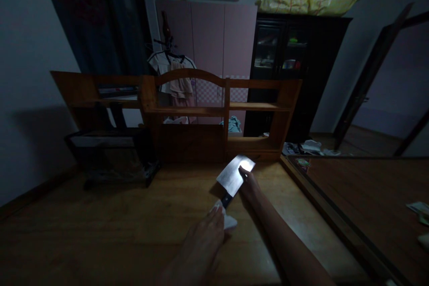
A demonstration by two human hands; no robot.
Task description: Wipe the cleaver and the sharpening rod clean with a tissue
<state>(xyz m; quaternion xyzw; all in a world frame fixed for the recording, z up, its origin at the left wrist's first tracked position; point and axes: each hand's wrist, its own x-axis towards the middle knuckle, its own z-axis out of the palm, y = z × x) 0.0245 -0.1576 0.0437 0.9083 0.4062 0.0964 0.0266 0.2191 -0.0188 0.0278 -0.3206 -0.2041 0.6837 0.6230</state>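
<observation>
A cleaver (pixel 232 178) with a broad, shiny metal blade and a black handle is held at a slant above the wooden desk top. My right hand (pixel 250 185) grips the blade at its right edge, with the thumb on the flat face near a bright glare. Around the lower end of the handle, my left hand (pixel 208 229) is closed on a white tissue or cloth (pixel 229 222); part of it sticks out to the right of the fingers. The end of the handle is hidden by that hand and the white piece.
A wooden shelf unit (pixel 191 110) stands along the desk's back. At left is a dark-framed box-like thing (pixel 110 154), its kind unclear in the dim light. A ledge (pixel 321 210) edges the desk's right side. Beyond are pink wardrobe doors (pixel 208 35) and a dark cabinet (pixel 295 76).
</observation>
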